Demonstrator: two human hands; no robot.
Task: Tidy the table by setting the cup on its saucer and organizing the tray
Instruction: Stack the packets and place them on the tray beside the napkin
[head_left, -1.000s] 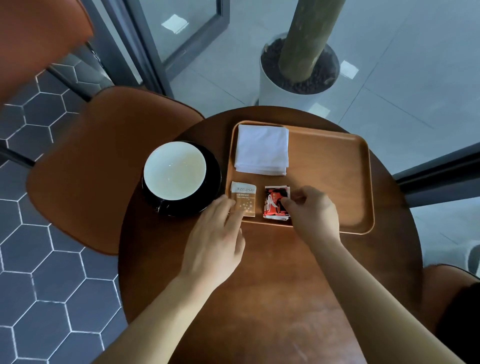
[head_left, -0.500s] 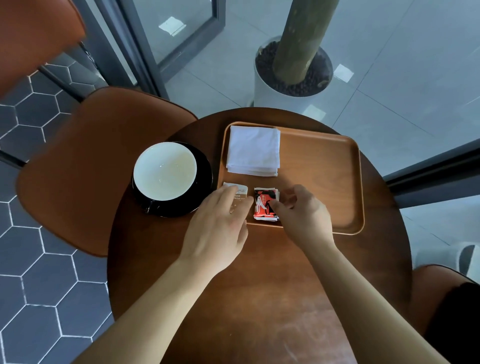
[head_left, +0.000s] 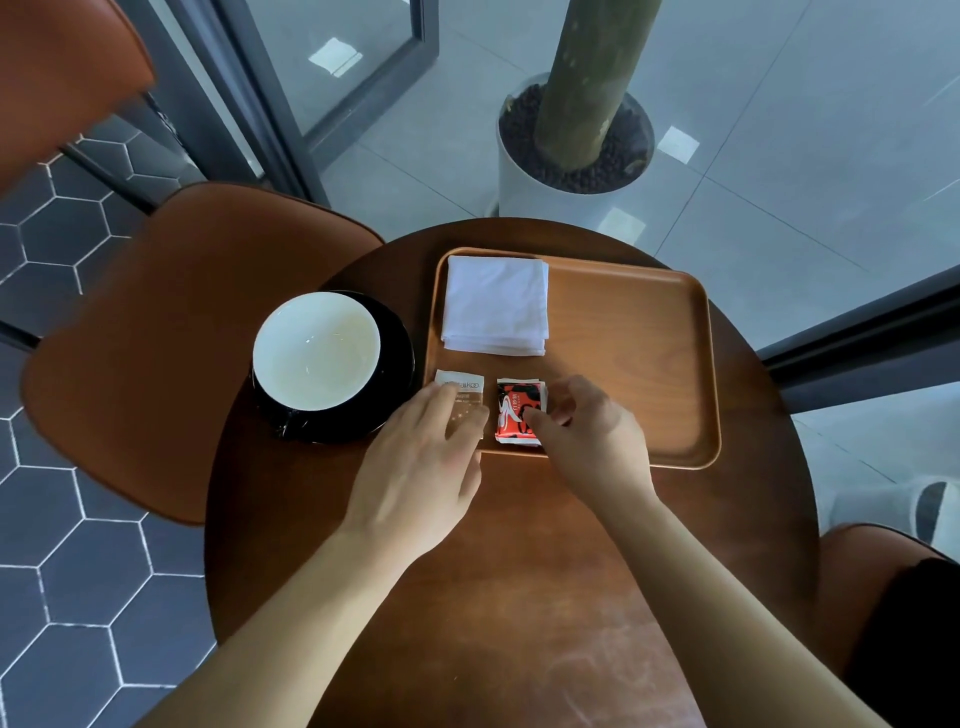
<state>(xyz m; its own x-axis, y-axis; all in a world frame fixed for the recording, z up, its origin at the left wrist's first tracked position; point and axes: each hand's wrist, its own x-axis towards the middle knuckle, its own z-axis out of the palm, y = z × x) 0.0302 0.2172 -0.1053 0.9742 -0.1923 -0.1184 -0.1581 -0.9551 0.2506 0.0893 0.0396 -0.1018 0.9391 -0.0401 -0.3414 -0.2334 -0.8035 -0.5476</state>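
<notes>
Hexagonal dark floor tiles fill the left side of what we see, with a brown chair drawn up against the round wooden bench. On the bench's left part sits the cup, white inside and empty, resting on its black saucer. Just right of the saucer lies the wooden tray. A folded white napkin lies in the tray's far left corner. Below it, along the near edge, we see a pale sugar packet and, just beside it, a red packet. Our left hand lies flat over the pale packet, fingers together and extended, covering its near half. Our right hand is curled, with a fingertip touching the red packet's right edge; we cannot tell whether it pinches the packet or only presses it. Beyond the bench stands a white planter holding a green trunk, behind glass.
</notes>
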